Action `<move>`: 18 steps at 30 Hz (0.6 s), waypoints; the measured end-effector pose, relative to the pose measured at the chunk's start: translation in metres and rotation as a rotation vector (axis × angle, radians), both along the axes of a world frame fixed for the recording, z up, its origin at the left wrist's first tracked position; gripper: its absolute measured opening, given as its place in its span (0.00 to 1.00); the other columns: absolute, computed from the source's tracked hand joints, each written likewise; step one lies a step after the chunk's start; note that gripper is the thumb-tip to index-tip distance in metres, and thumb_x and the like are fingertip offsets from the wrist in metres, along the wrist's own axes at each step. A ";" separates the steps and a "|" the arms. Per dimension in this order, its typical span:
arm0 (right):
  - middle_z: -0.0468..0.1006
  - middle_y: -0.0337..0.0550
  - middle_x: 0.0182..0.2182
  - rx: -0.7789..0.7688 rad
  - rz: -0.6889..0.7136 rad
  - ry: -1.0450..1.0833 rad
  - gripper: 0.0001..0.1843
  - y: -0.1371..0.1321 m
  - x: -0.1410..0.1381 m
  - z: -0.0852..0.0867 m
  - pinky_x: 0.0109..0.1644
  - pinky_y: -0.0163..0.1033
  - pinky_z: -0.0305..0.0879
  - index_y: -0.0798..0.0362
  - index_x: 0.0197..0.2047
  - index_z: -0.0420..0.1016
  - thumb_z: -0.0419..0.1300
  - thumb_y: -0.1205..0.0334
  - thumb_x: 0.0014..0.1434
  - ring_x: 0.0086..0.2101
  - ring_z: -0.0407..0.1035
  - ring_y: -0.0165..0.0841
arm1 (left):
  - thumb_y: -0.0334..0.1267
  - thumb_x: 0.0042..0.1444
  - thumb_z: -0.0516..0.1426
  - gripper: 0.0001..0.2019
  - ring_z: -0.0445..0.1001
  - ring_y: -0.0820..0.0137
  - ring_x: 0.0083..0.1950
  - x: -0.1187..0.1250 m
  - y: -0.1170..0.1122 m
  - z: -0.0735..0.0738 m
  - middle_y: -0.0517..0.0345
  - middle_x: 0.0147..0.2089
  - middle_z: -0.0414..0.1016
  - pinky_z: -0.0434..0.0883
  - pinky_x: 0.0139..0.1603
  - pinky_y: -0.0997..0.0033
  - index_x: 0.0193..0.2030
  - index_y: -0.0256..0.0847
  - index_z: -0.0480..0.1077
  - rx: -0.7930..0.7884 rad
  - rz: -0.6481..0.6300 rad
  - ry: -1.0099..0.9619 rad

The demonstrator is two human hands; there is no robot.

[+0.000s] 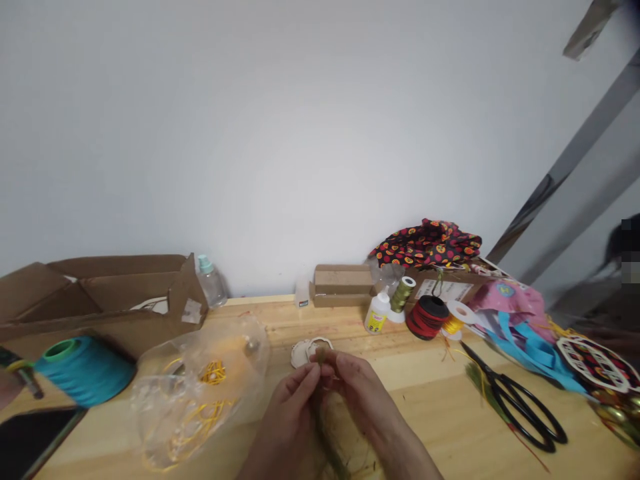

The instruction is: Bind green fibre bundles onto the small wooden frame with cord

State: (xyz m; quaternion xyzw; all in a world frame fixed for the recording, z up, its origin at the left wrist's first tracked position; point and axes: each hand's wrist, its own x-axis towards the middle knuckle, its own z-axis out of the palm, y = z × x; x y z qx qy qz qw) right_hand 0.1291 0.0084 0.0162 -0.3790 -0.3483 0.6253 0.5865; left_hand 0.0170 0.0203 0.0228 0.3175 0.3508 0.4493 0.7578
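My left hand (293, 400) and my right hand (367, 393) meet low in the middle of the head view, over the wooden table. Both hands are closed, thumbs and fingers pinching the top of a green thread bundle (327, 443). The bundle hangs down between my wrists, and its edges are blurred. Where the fingertips meet, the grip is partly hidden. Just beyond them lie two pale ring-shaped pieces (300, 353), the right one partly covered by my fingers.
Left are a clear plastic bag (200, 393) with yellow cords, a teal thread cone (87, 370) and an open cardboard box (100, 323). Right are a glue bottle (377, 315), a green spool (403, 295), a red-black cord spool (427, 319) and black scissors (520, 403). A wall stands behind.
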 end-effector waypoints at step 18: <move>0.52 0.28 0.12 -0.017 0.094 -0.037 0.22 -0.017 -0.026 0.011 0.20 0.29 0.42 0.57 0.19 0.65 0.57 0.44 0.45 0.15 0.44 0.20 | 0.41 0.46 0.58 0.10 0.70 0.72 0.27 -0.013 0.005 0.016 0.57 0.28 0.72 0.66 0.25 0.74 0.31 0.35 0.72 -0.019 -0.052 -0.042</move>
